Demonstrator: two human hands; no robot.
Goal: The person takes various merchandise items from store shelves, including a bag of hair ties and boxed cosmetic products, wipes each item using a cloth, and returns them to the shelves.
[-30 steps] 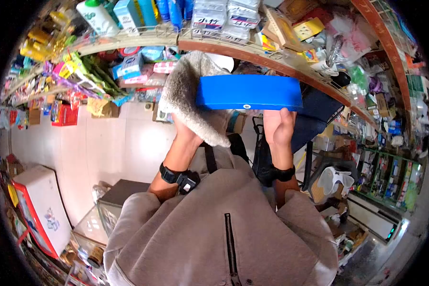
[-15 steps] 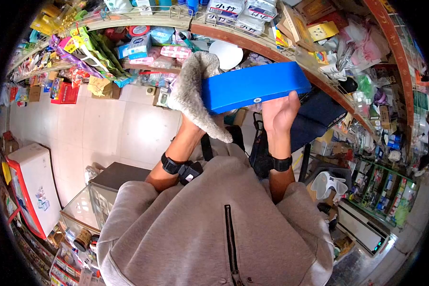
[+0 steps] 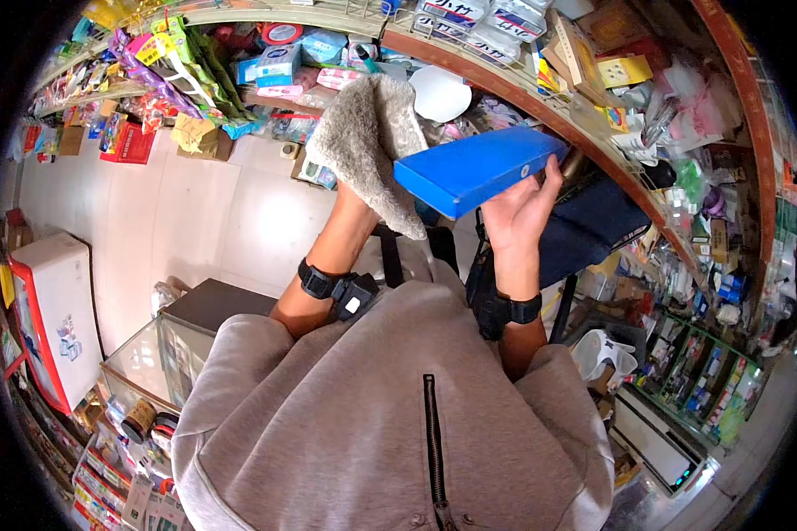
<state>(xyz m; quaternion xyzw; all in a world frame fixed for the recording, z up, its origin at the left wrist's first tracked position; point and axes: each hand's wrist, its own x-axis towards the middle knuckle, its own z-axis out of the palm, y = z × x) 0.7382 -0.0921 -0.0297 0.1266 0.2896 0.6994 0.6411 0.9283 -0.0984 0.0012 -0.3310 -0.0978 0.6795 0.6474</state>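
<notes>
A long blue box (image 3: 478, 168) is held up in front of me, tilted, its right end in my right hand (image 3: 515, 214). The palm of that hand is under the box, and its thumb rests along the right end. A fluffy grey cloth (image 3: 356, 128) drapes over my left hand (image 3: 356, 202), hiding its fingers, so only the wrist and the edge of the hand show. The cloth stands just left of the box's left end, with a small gap at the top.
Crowded shelves (image 3: 469, 62) curve round the front, with wrapped packs and a white round plate (image 3: 441, 94). A dark blue bag-like thing (image 3: 584, 226) is beyond my right forearm. At left stand a glass display case (image 3: 155, 354) and a white-and-red freezer (image 3: 62, 319).
My left hand with the cloth has drawn back from the box's face to its left. The box has turned and tilted in my right hand, showing its left end.
</notes>
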